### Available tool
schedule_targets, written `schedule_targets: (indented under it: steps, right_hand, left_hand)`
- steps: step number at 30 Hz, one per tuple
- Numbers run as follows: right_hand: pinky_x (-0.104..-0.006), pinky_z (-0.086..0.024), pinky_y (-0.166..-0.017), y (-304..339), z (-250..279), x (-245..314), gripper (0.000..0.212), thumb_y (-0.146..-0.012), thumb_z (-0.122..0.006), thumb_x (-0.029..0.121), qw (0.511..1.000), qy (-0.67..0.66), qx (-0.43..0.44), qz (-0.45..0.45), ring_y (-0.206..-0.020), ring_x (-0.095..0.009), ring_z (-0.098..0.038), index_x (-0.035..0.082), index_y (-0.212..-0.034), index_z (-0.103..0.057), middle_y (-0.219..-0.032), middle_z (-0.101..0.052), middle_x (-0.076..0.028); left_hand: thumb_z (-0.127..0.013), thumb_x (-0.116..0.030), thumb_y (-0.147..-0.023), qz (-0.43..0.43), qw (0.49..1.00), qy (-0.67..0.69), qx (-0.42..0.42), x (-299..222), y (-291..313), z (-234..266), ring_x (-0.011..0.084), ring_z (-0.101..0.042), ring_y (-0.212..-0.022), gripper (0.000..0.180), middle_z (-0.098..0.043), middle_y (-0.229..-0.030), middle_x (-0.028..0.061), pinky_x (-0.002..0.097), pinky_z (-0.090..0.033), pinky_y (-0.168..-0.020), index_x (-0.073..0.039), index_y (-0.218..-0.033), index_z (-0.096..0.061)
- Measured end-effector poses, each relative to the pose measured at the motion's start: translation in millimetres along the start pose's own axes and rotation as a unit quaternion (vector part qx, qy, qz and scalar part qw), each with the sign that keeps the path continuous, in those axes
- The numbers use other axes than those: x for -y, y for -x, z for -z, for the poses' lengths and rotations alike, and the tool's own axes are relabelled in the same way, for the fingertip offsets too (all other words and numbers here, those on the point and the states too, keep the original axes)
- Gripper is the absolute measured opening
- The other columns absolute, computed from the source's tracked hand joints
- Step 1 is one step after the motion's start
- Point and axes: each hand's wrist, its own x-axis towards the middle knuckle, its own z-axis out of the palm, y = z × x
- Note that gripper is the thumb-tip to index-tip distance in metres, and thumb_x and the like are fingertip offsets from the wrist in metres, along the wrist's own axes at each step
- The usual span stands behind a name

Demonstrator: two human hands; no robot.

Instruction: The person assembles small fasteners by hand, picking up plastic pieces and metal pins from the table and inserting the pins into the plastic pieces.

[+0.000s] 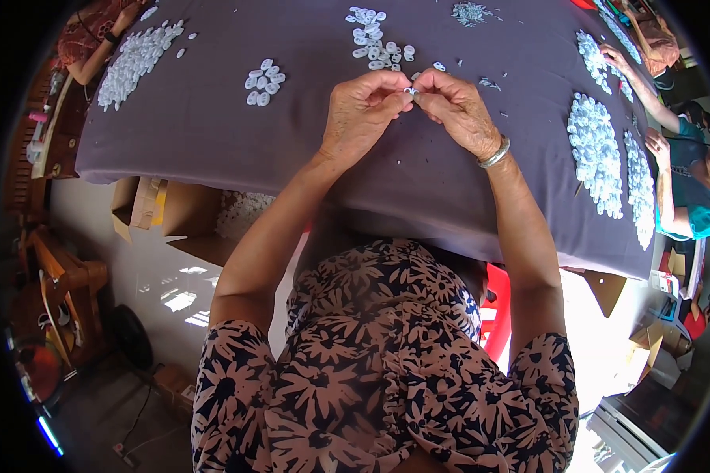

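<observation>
My left hand (362,112) and my right hand (454,108) meet above the grey cloth-covered table (213,126), and both pinch one small white ring-shaped piece (409,91) between their fingertips. A silver bangle (495,154) sits on my right wrist. Just beyond my hands lies a loose group of the same small white pieces (377,47). A smaller cluster (263,81) lies to the left of my left hand.
Large heaps of white pieces lie at the far left (138,59) and at the right (596,154). Other people's hands work at the top left (122,16) and along the right edge (656,143). Cardboard boxes (154,206) stand under the table.
</observation>
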Motion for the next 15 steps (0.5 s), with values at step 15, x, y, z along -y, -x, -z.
schedule_targets:
  steps: [15]
  right_hand:
    - [-0.0185,-0.031,-0.052,0.3,-2.7,-2.6,0.007,-0.089,-0.053,0.003,1.0,0.017,-0.004,0.016,-0.062,0.0,-0.038,0.004,-0.09,-0.06,-0.072,-0.049,0.008]
  left_hand:
    - [-0.064,-0.005,-0.083,0.048,0.999,0.005,0.004,1.3,-3.7,5.8,0.0086,-0.063,-0.074,0.009,-0.065,-0.083,0.002,0.0219,-0.05,-0.063,-0.003,-0.092,-0.065]
